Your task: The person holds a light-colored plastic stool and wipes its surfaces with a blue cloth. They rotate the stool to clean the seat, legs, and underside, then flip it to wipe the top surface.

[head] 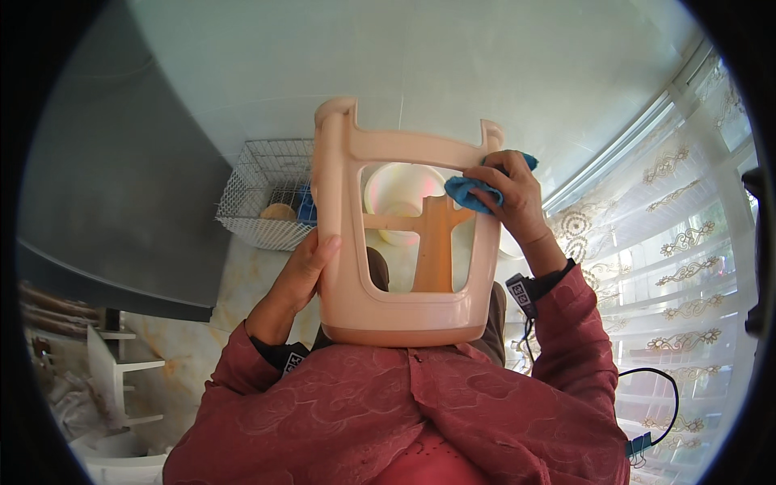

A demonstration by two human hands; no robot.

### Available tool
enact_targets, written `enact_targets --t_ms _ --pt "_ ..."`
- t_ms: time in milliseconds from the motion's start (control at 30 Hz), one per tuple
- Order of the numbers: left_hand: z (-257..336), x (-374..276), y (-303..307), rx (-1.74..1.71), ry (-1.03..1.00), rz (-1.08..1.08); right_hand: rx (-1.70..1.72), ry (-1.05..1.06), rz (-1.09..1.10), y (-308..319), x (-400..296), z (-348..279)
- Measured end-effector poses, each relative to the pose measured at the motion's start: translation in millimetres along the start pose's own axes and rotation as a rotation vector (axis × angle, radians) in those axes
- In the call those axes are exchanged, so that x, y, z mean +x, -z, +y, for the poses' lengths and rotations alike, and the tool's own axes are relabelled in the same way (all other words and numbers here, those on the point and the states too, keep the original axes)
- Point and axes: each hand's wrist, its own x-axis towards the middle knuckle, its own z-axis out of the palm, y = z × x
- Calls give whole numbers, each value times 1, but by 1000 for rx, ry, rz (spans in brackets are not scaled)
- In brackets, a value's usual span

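A pale pink plastic stool (406, 312) is tipped on its side in front of my body, with its seat end toward me and two legs pointing away. My left hand (306, 267) grips its left leg, thumb on the near face. In my right hand (512, 191) is a blue cloth (470, 193), pressed around the right leg near the crossbar. Through the stool's side opening, an orange-looking inner leg and brace (435, 248) show.
Beyond the stool stands a white bucket (403, 182) on the marbled floor. A wire cage (267, 188) holding a blue item is at left, near a dark grey cabinet-like surface (121, 182). White shelving (121, 364) sits lower left. Sheer embroidered curtains (673, 254) hang at right.
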Motion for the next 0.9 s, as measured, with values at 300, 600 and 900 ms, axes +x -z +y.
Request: enact_targets --t_ms 300,600,900 --pt "-5 -10 -3 4 -63 38 8 -277 371 -7 42 39" --pt "-10 -3 -8 -61 -47 127 224 -294 -41 2 -66 -81" --pt "-9 -6 -24 -116 -23 -164 530 -327 -341 65 -113 -90"
